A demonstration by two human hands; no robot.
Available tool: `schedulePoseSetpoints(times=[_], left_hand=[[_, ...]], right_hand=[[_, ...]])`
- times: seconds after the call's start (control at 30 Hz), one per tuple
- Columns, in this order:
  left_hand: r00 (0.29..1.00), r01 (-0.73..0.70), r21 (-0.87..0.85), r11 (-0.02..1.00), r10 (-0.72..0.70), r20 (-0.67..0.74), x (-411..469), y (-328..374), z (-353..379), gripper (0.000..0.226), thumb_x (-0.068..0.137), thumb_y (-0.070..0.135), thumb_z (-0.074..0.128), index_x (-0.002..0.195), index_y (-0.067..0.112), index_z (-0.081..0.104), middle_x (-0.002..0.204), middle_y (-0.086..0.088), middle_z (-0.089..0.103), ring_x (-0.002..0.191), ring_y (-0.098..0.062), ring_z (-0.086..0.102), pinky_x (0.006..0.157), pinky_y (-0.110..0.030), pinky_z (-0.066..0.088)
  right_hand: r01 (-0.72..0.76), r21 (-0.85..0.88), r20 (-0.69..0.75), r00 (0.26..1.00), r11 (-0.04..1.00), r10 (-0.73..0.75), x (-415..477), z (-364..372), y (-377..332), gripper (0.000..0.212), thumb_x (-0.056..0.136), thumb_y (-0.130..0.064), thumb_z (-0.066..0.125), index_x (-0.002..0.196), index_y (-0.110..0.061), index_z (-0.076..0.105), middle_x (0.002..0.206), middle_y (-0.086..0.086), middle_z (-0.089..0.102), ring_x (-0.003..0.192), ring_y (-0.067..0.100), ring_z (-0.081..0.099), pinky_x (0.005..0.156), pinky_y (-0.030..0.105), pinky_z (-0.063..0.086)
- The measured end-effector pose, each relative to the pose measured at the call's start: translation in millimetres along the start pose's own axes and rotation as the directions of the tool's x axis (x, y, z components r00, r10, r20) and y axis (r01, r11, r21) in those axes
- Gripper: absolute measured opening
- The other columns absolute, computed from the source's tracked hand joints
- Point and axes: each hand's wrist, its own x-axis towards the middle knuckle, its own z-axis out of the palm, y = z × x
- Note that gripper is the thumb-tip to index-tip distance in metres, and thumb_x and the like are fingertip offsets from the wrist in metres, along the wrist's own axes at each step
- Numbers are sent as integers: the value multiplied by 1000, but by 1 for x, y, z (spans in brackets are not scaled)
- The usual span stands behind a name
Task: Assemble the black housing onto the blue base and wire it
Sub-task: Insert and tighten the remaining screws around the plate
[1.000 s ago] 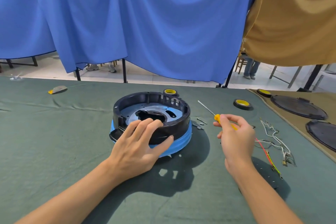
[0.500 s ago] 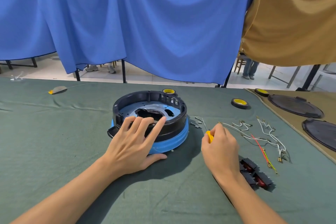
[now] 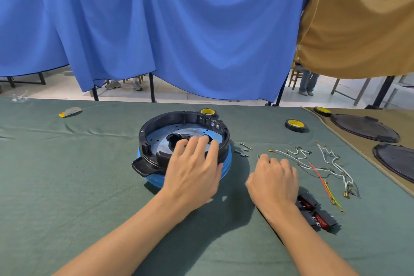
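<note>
Housing sits on base under my left hand, fingers spread; right of it my right hand has dropped, apparently fisted round the screwdriver, ready for screws.

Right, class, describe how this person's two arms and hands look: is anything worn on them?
Both are bare. The left hand and right hand wear no gloves and no rings show. The left forearm and right forearm carry no sleeve, watch or band down to the picture's lower edge.
</note>
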Motion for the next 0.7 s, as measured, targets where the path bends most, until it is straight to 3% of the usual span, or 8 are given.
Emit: schedulePoseSetpoints(times=[0.2, 0.27, 0.37, 0.47, 0.7], left_hand=[[934, 291, 79, 953, -301, 191, 39, 48, 7, 52, 83, 35, 60, 123, 2, 57, 100, -9, 62, 94, -30, 56, 80, -37, 42], [921, 321, 126, 939, -341, 190, 41, 52, 12, 46, 79, 33, 67, 113, 3, 64, 87, -6, 64, 83, -26, 58, 72, -36, 43], [950, 249, 195, 949, -278, 140, 35, 48, 23, 25, 71, 31, 77, 82, 11, 66, 65, -1, 58, 63, -22, 55, 61, -32, 39], [977, 163, 227, 960, -189, 97, 27, 35, 26, 22, 68, 26, 79, 67, 15, 60, 56, 1, 52, 55, -21, 52, 56, -30, 35], [994, 7, 162, 987, 11, -111, 2, -5, 18, 30, 87, 34, 62, 66, 13, 56, 57, -2, 51, 53, -26, 49, 53, -34, 36]], right_hand=[[31, -37, -22, 999, 999, -32, -1, 1, 3, 12, 89, -17, 53, 101, -20, 55, 107, 1, 60, 105, 25, 50, 82, 34, 38], [56, -24, -22, 998, 998, -56, -3, 1, 2, 14, 88, -20, 52, 101, -19, 56, 107, 1, 58, 105, 25, 48, 82, 35, 37], [85, -18, -23, 996, 996, -86, -5, 2, 0, 22, 84, -28, 56, 104, -18, 60, 107, 2, 58, 105, 26, 48, 82, 36, 37], [107, -19, -32, 994, 994, -107, -5, 2, -3, 21, 85, -28, 55, 102, -17, 62, 106, 4, 60, 103, 27, 48, 81, 37, 38], [154, 37, -90, 985, 987, -150, -11, 1, -6, 6, 74, -12, 64, 76, -7, 65, 82, 12, 63, 84, 34, 52, 70, 41, 39]])
